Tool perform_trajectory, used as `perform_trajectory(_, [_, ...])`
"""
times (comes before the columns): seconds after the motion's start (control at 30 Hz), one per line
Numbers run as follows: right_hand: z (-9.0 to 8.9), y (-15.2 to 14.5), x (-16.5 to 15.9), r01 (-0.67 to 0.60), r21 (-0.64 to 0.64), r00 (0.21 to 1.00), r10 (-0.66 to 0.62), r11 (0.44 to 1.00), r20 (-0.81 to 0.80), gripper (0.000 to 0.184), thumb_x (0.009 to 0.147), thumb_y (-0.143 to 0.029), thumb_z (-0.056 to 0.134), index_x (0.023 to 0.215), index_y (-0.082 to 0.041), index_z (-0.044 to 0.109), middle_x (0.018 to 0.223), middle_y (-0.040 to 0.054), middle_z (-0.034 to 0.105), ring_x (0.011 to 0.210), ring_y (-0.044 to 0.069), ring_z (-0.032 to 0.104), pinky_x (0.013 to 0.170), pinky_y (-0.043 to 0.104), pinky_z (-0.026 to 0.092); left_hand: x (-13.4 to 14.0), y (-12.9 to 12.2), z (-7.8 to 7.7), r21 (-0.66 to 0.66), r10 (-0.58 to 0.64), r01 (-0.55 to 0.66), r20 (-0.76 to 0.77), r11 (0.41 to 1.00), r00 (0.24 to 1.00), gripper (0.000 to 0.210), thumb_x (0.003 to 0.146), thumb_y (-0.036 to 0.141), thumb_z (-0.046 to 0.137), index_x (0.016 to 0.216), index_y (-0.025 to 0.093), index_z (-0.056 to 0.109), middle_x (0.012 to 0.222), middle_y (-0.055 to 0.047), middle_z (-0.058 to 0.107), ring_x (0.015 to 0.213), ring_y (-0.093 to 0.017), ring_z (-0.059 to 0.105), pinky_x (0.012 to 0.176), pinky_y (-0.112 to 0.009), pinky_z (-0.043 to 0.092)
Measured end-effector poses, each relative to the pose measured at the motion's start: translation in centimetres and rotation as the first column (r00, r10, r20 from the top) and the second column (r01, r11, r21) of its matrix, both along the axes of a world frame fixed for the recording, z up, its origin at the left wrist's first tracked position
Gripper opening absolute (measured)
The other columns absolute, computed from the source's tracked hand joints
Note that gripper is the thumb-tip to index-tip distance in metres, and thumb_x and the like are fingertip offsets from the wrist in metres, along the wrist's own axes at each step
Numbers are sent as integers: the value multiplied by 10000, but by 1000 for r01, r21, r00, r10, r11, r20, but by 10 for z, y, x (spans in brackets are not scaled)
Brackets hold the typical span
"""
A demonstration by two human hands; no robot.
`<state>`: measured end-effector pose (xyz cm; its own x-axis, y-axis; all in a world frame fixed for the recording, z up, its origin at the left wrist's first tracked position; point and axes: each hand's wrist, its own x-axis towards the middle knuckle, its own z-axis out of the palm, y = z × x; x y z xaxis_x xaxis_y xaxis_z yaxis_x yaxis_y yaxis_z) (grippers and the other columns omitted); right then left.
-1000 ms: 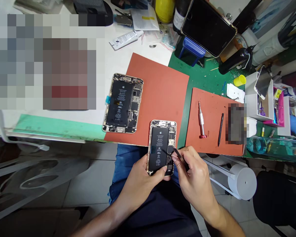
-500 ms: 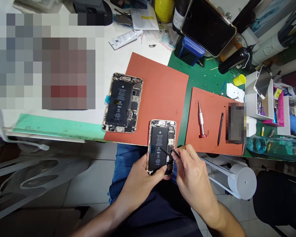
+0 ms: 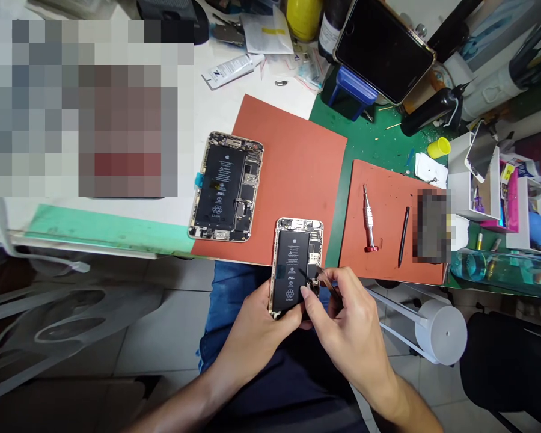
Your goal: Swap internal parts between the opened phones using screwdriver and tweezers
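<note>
My left hand (image 3: 261, 319) pinches the lower end of an opened, pale-rimmed rectangular phone (image 3: 297, 261); beside it, my right hand (image 3: 351, 316) grips a slim dark tool (image 3: 330, 285), thumb at the edge of the flat black battery (image 3: 291, 270). Should the phone shift between my 2 hands, the tip could slip and gouge the dark circuit board (image 3: 314, 257).

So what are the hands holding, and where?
The left hand grips an opened phone by its lower end; the right hand holds a slim dark tool, exact grip partly hidden.
</note>
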<state>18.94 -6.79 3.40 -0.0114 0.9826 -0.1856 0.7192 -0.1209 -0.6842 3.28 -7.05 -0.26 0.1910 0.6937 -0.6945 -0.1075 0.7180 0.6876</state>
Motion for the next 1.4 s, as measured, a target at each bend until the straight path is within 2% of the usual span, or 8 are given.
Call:
perform_trajectory(0.2, [-1,0,6,37,-97,984,-53,995,-171,99,1057,-330,636,1016,-241,644,864,-5,668,610,128,573,534,254,457,-2,2,3,-12,32,-31,94,999,995,327,788,342,791,1081,203,744,1056,-42,839,999,-271,813,826,-368,705])
perform_trajectory(0.37, [-3,-9,15,155,-102,951,-176,983,-255,145,1063,-351,654,977,-235,669,841,-3,630,667,135,561,565,253,443,-2,0,1,-44,33,-27,147,999,989,331,816,329,789,1117,199,742,1025,-26,841,966,-251,822,869,-389,715])
perform_trajectory(0.47, [-8,-16,18,201,-168,906,-249,965,-342,143,1043,-362,692,986,-233,667,881,2,639,696,133,570,611,250,480,-3,0,0,-46,30,-23,158,999,987,326,829,333,784,1122,194,742,1051,-28,844,990,-254,824,881,-389,716])
perform_trajectory(0.57, [-14,-23,16,201,-270,860,-301,942,-412,179,1003,-386,752,1019,-231,665,929,6,652,721,128,589,643,243,509,-3,2,1,-43,8,-3,120,999,993,317,813,335,787,1093,191,750,1047,-31,844,1004,-263,823,851,-377,720])
perform_trajectory(0.67, [-17,-27,13,204,-328,840,-337,923,-426,220,975,-398,786,1060,-231,672,937,-2,647,672,103,542,608,225,494,-4,4,1,-45,-21,24,75,999,997,311,795,353,795,1057,192,754,1037,-29,843,988,-267,822,825,-373,719])
perform_trajectory(0.93, [-20,-30,5,214,-371,775,-389,904,-499,237,961,-399,793,1092,-252,660,930,-17,638,661,105,604,666,251,603,-4,5,0,-13,-91,90,-71,996,993,253,790,363,740,991,210,730,914,6,828,892,-256,814,799,-362,681])
perform_trajectory(1.17, [-18,-30,3,218,-364,754,-393,906,-527,238,962,-389,796,1095,-244,662,924,-16,649,682,116,677,654,246,605,-3,6,3,39,-82,88,-136,995,987,303,765,361,728,1029,212,718,907,7,826,886,-250,801,789,-344,645])
perform_trajectory(1.4, [-20,-31,3,220,-382,737,-410,898,-538,231,969,-378,795,1107,-255,656,929,-24,644,689,105,662,670,233,599,-3,7,4,53,-100,109,-160,993,982,260,770,340,701,997,214,708,841,21,805,820,-230,793,736,-317,627])
